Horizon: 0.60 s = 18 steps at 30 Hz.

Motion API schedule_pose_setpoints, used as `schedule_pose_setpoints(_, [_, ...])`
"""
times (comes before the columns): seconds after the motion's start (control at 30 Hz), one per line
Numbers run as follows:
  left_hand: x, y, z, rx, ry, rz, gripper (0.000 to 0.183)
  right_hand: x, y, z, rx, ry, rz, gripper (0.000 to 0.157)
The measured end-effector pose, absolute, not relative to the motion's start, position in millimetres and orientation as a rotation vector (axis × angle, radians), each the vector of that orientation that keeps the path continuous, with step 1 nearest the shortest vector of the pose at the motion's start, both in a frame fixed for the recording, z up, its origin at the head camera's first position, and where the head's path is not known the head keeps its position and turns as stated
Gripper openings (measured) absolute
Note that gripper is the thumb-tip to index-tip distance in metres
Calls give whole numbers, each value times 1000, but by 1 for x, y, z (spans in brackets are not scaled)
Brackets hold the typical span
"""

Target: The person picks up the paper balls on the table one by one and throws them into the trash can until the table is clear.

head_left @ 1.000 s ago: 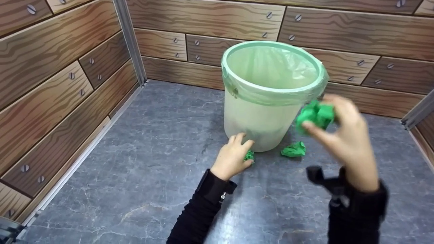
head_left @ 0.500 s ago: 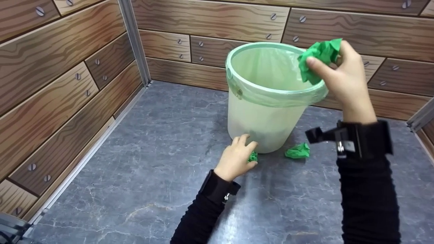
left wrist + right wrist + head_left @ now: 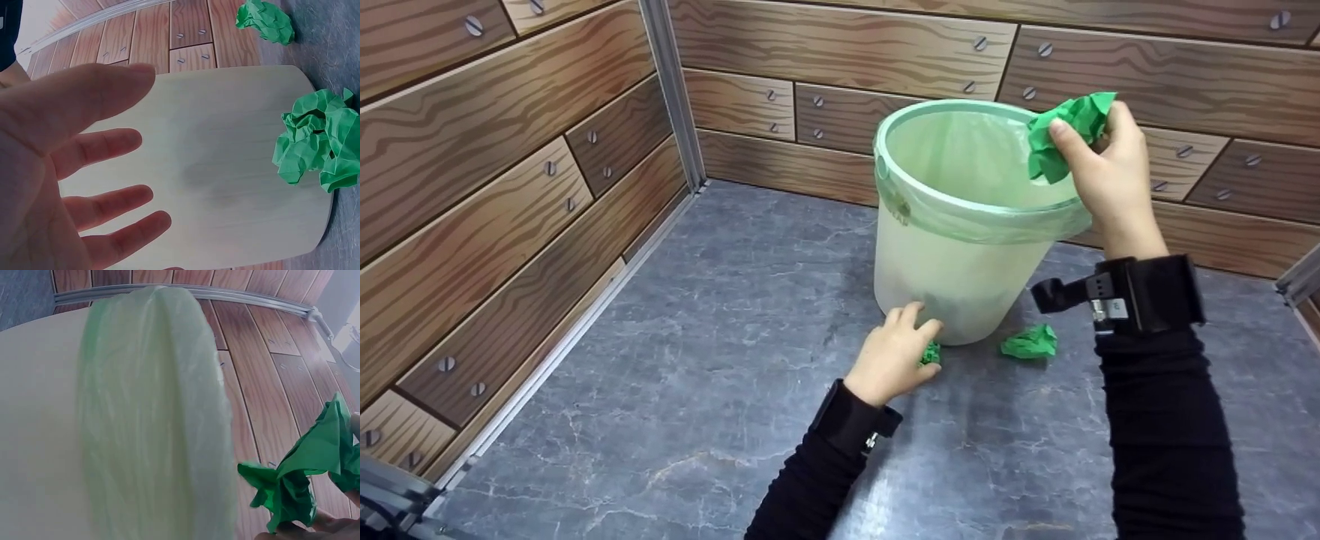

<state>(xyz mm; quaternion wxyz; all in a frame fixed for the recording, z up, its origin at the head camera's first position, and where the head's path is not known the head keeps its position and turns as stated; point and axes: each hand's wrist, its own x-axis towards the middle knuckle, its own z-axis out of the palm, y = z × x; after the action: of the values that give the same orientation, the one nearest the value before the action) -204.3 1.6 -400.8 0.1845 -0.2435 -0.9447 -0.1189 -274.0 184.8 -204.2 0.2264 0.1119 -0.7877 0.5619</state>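
My right hand [image 3: 1117, 176] pinches a crumpled sheet of green paper [image 3: 1046, 156] between thumb and fingers, above the right side of the bin's rim. That paper [image 3: 304, 467] is also at the lower right of the right wrist view. The pale green waste bin [image 3: 960, 262] stands upright with a translucent liner [image 3: 135, 416] folded over its rim. Low at the bin's front left, my left hand [image 3: 889, 360] has its fingers spread and extended. Just beyond them lies a second crumpled green paper [image 3: 315, 138], partly hidden by the hand in the head view.
A third crumpled green paper [image 3: 1030, 343] lies on the grey marbled floor [image 3: 675, 375], right of the bin's base. Wood-plank-patterned walls [image 3: 840, 37] rise behind and to the left, meeting at a metal corner post [image 3: 675, 97]. Dark contents show faintly through the bin's lower wall.
My right hand has risen with its paper from beside the bin to above the rim, then nearly held still. The left hand keeps its place by the paper. The head view has shifted slightly.
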Motion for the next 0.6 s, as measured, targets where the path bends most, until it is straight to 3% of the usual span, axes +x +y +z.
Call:
schedule_pose_setpoints(0.17, [-204,1,-401,-693,-2639,-333,43,-280,184,-208,286,-2239,1488,29])
schedule_pose_setpoints(0.4, [-203,3,-400,-702,-2646,-315,43,-282,184,-210,256,-2350,1449,54])
schedule_pose_setpoints(0.6, [-203,3,-399,-700,-2660,-305,44,-281,185,-211,254,-2410,1351,58])
